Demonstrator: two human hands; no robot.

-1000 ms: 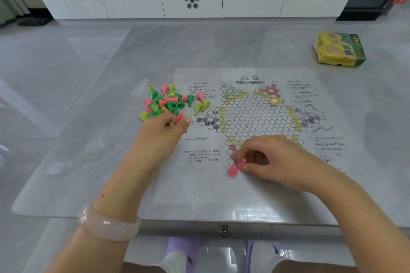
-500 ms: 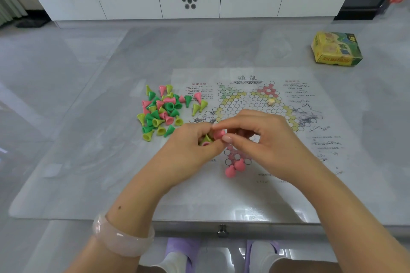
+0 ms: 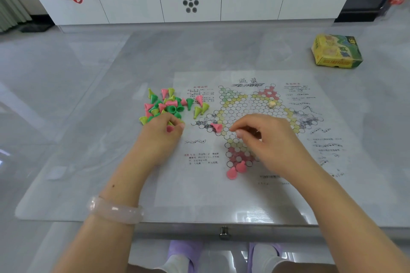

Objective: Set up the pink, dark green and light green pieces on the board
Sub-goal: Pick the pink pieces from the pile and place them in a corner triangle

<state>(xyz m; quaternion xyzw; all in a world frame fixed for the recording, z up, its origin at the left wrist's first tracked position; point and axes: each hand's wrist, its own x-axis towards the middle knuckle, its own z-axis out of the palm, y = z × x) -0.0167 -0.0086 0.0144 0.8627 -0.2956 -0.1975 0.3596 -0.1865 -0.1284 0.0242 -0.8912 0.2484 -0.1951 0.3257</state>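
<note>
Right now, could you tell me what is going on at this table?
A person is setting up a board game on a printed paper board. Two pink pieces stand at the near point of the star. A third pink piece lies tipped over on the board's left side, apart from both hands. The left hand rests at the near edge of the mixed pile of pieces with something pink in its fingers. The right hand hovers over the board, fingertips pinched; whether it holds anything I cannot tell.
</note>
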